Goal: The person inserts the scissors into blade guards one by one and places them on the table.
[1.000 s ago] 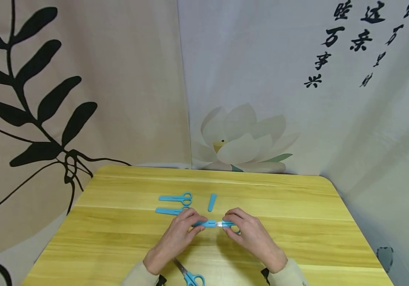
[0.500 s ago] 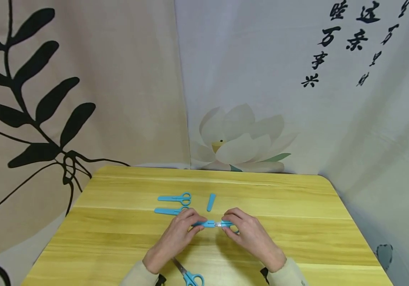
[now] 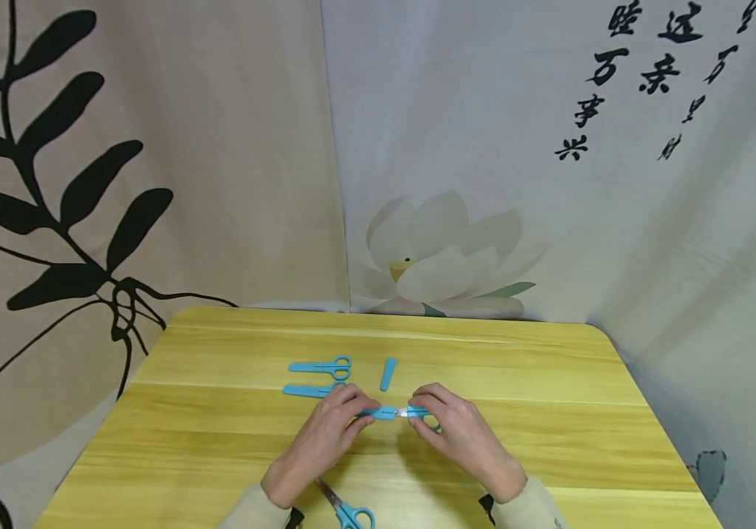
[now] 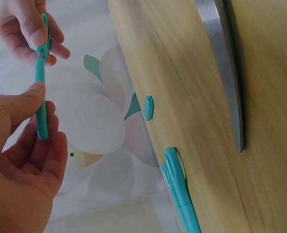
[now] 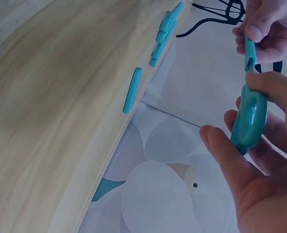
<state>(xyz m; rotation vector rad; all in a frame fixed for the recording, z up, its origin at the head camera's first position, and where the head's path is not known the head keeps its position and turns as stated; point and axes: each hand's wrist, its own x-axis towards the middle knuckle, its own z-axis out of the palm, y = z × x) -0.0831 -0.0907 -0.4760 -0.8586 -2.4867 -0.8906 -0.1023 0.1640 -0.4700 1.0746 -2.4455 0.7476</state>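
Pinched between the thumb and fingers of my left hand [image 3: 333,430] is a blue blade cover [image 3: 384,413]. My right hand [image 3: 460,426] grips a pair of blue-handled scissors [image 3: 417,412] at the handles. The blades point left into the cover, and a short stretch of bare metal shows between cover and handles. In the left wrist view, the cover [image 4: 41,99] lines up with the scissors above it. The right wrist view shows a handle loop [image 5: 253,119] among the right fingers. Both hands are raised above the table.
Two covered scissors [image 3: 319,366] [image 3: 308,391] lie at the back left of the wooden table [image 3: 549,411]; the left hand partly hides the nearer pair. A loose blue cover [image 3: 387,374] lies right of them. Uncovered scissors [image 3: 354,516] lie near the front edge, their blades partly behind the left forearm.
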